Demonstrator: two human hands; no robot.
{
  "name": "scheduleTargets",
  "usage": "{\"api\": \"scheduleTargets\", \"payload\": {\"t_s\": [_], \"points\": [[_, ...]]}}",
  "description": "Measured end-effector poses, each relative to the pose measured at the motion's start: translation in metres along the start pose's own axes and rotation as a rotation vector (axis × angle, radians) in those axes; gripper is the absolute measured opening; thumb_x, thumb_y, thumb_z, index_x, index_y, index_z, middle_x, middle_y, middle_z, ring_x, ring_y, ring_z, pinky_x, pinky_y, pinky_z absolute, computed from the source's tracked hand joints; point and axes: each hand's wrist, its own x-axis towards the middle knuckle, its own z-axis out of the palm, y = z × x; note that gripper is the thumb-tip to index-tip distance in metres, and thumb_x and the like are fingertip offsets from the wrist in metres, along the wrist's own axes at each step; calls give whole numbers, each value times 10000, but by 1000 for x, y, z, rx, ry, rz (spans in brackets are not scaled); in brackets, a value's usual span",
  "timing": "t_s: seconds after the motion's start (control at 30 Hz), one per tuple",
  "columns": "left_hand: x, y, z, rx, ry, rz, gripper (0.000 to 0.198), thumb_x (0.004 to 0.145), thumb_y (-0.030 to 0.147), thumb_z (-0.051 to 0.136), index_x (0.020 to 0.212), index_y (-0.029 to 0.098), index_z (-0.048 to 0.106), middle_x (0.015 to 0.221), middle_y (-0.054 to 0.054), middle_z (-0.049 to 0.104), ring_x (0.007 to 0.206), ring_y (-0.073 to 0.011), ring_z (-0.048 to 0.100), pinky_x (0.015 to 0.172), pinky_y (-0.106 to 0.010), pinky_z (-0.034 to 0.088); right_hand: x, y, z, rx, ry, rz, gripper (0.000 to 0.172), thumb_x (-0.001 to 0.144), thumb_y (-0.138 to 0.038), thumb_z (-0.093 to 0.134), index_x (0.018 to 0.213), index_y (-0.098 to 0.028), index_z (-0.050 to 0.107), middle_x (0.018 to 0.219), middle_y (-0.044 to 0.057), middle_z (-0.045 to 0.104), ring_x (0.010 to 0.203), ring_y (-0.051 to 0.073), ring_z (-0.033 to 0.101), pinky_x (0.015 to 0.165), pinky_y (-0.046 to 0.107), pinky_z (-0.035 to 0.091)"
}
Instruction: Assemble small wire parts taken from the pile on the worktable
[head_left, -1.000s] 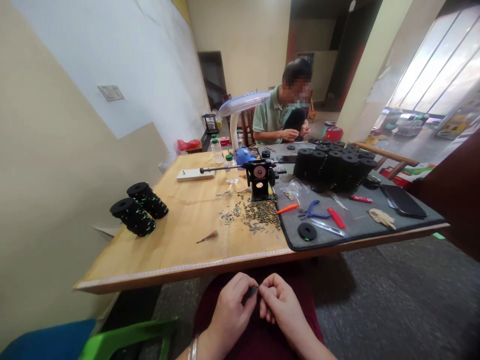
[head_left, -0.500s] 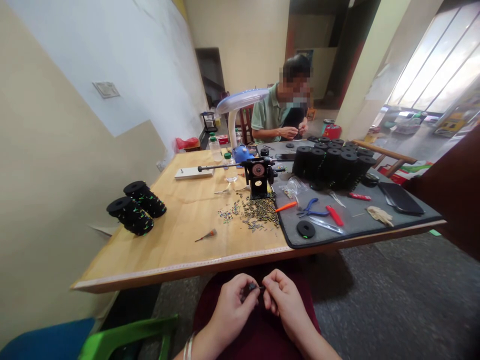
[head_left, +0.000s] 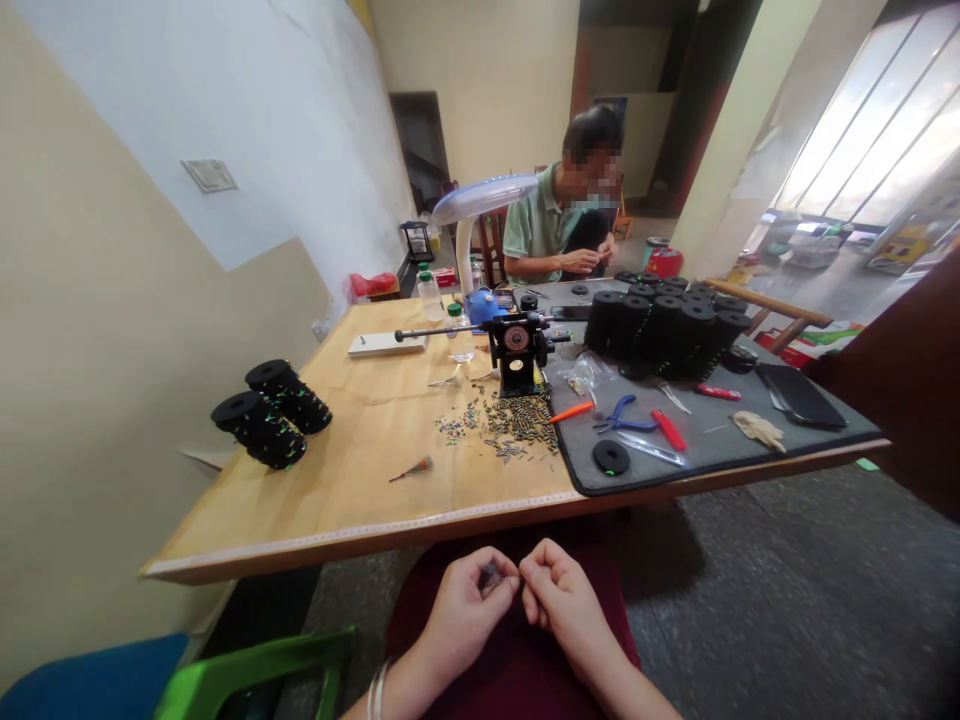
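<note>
Both my hands are low over my lap, below the front edge of the wooden table (head_left: 360, 500). My left hand (head_left: 465, 610) is curled shut, pinching a small dark part (head_left: 490, 576) between thumb and fingers. My right hand (head_left: 562, 598) is closed too, its fingertips pressed against the left hand's at the same small part. On the table ahead lies a scatter of small dark pieces (head_left: 510, 425) in front of a black hand-crank winding machine (head_left: 517, 350).
Two black spools (head_left: 270, 410) lie at the table's left. A grey mat (head_left: 712, 430) holds blue pliers (head_left: 622, 415), red-handled tools, a black disc (head_left: 611, 457) and several upright black spools (head_left: 664, 325). Another person (head_left: 566, 225) works at the far end beside a desk lamp (head_left: 480, 205).
My fingertips have drawn closer together around the small part, and both hands have shifted slightly lower in view. The part now shows less between the fingers.
</note>
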Motion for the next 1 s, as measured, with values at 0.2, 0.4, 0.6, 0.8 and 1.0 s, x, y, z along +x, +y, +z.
{"api": "scheduleTargets", "payload": {"t_s": [0.2,0.4,0.6,0.8,1.0], "points": [[3,1,-5,-129,29,-24,170,726,326,655,744,158,662,663,-16,605,624,-143,500,603,-235,387,0,-1,-1,-33,-35,-23,380,716,-547,620,681,-202,465,417,-110,362,391,62,257,416,209,168],[5,0,-6,-315,-8,-120,178,748,341,641,798,170,636,616,41,502,514,-84,402,485,-192,312,-1,-2,-2,-208,-22,-74,194,676,-271,600,568,-198,455,451,-98,331,443,66,233,440,217,180],[12,-6,-14,-348,170,-96,188,735,340,626,796,162,622,552,71,402,470,-73,330,452,-187,249,-1,5,-5,-115,9,-43,118,657,-226,506,584,-222,414,364,-120,339,343,55,242,389,203,173],[12,-13,-22,-257,144,-168,120,655,226,632,746,152,656,509,78,402,450,-67,313,444,-188,234,-4,2,-5,32,49,-21,166,710,-298,546,628,-216,428,374,-117,360,356,54,229,392,197,140],[8,-4,-15,-335,-111,-284,167,635,224,659,769,130,691,487,85,388,439,-59,296,445,-199,208,-6,0,-3,25,21,-11,177,731,-317,558,656,-206,443,380,-108,413,361,46,228,403,195,136]]}}
